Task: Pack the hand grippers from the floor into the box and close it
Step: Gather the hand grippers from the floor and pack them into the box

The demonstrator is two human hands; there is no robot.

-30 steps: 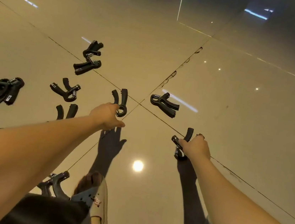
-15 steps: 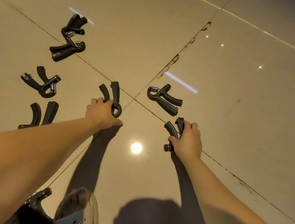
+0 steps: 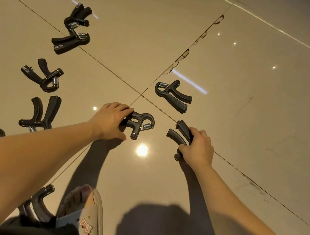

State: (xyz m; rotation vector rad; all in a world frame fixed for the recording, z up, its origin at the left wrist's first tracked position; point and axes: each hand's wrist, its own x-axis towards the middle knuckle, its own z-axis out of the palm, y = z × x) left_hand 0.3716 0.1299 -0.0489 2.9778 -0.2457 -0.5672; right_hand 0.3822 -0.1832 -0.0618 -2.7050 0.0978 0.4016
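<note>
Glossy beige floor tiles [image 3: 246, 128] all round, with ceiling lights bouncing off them. Closest in is a foot in a pale sandal [image 3: 88, 226] with pinkish script lettering on it, upside down from here, and I honestly can't make it out. Just left of that, a black hand gripper [image 3: 38, 207] lies half tucked under the left forearm. Further out, the left hand [image 3: 110, 120] has its fingers curled round the handles of a second gripper [image 3: 140, 123], spring end sticking out to the right. The right hand [image 3: 197, 148] is wrapped tight round a third gripper [image 3: 180, 135], handle tips poking out past the fingers. Can't tell if either one is clear of the floor. Just beyond the hands a loose gripper [image 3: 172, 96] lies by the tile joint. Off to the left sit a splayed gripper [image 3: 41, 113], another gripper [image 3: 42, 77] behind it, and farthest away a touching pair [image 3: 69, 42]. There are small label plates on some handles, too tiny to read.
</note>
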